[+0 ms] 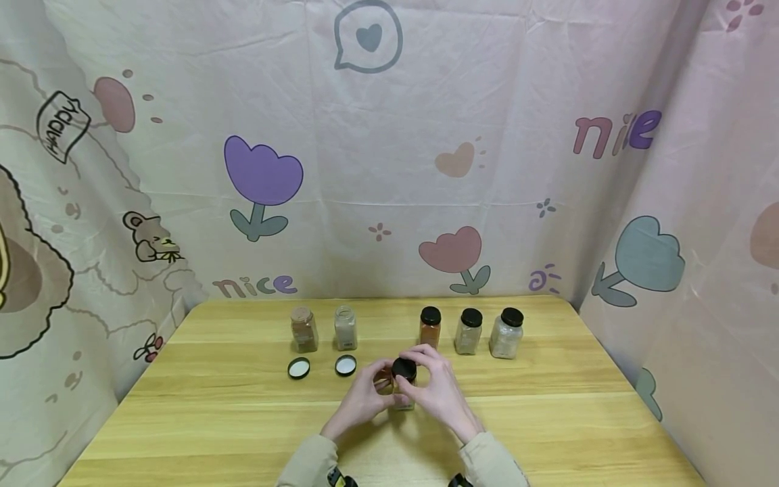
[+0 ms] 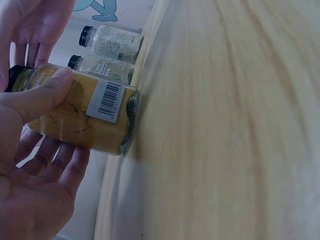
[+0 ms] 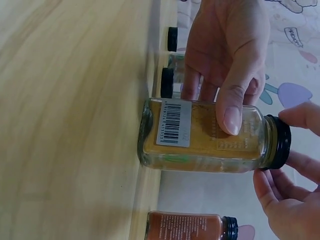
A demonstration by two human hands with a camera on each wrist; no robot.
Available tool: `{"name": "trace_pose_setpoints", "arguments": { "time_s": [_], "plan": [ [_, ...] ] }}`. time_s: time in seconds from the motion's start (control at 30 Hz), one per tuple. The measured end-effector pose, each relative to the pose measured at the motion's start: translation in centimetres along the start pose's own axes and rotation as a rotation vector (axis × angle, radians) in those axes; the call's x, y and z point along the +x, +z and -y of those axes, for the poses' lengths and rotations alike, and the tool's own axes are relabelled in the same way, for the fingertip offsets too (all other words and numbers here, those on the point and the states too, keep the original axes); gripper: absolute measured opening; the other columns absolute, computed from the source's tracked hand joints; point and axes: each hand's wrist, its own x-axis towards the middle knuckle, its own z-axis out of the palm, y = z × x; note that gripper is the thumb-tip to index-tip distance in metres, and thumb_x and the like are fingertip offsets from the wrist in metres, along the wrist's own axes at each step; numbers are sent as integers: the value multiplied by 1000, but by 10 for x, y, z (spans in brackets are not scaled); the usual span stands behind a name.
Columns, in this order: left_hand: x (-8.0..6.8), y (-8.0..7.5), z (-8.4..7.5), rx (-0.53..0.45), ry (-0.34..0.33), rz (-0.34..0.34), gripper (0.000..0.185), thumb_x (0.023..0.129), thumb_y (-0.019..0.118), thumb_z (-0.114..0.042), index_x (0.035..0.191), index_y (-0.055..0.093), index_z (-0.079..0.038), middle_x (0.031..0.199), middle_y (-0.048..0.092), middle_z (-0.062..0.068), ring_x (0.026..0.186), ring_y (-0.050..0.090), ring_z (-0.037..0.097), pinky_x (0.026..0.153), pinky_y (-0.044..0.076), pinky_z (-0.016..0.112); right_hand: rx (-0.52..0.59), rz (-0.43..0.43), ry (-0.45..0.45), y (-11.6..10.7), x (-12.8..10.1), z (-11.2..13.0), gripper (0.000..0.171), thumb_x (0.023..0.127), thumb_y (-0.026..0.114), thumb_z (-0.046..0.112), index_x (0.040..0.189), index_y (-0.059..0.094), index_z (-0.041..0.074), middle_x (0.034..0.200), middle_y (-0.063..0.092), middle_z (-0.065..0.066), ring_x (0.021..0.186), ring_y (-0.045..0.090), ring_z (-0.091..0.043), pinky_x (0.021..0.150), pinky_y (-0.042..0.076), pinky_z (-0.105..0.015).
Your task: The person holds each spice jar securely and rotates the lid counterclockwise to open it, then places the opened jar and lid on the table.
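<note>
A square glass spice jar (image 3: 200, 132) of yellow-brown powder stands upright near the middle of the table, its base right at the tabletop. My left hand (image 1: 362, 399) grips the jar's body, thumb laid across the side above a white barcode label (image 2: 106, 100). On top is a black screw lid (image 1: 404, 368), sitting on the jar's neck. The thumb and fingers of my right hand (image 1: 435, 387) pinch this lid around its rim. Part of the jar is hidden behind both hands in the head view.
Back left stand two uncapped jars, one of brown powder (image 1: 305, 333) and one pale (image 1: 345, 331). Two black lids (image 1: 299, 368) lie inside-up before them. Back right are three black-capped jars: a red-orange one (image 1: 429, 331) and two pale ones (image 1: 468, 335). A printed curtain (image 1: 365, 169) hangs behind.
</note>
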Motion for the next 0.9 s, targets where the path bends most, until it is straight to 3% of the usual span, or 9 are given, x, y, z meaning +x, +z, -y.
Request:
{"name": "trace_pose_setpoints", "arguments": {
  "time_s": [0.2,0.37,0.67,0.9],
  "plan": [
    [0,0,0,-18,-7,2,49,77,85,-5,120,62,3,119,66,22,116,65,39,103,55,35,8,1,23,-1,0,1,38,78,85,14,113,73,8,113,68,0,103,65,-18,95,53,-35],
    [0,-1,-1,-4,-39,6,49,78,86,-8,120,62,0,123,65,21,118,64,38,104,55,33,-6,-39,82,0,-1,3,43,74,89,23,111,73,9,109,67,2,100,61,-16,92,46,-30],
    [0,0,0,-3,-29,-3,47,78,86,-11,118,63,-1,121,66,20,117,64,37,103,56,37,7,-45,26,1,0,0,29,77,85,11,104,75,12,104,70,4,91,64,-12,83,52,-22],
    [0,0,1,-3,-22,-10,48,77,87,-10,118,64,-1,118,67,19,116,65,37,103,56,37,42,15,9,-2,0,-1,33,80,82,9,112,73,10,112,71,1,98,68,-17,89,55,-25]
  ]
}}
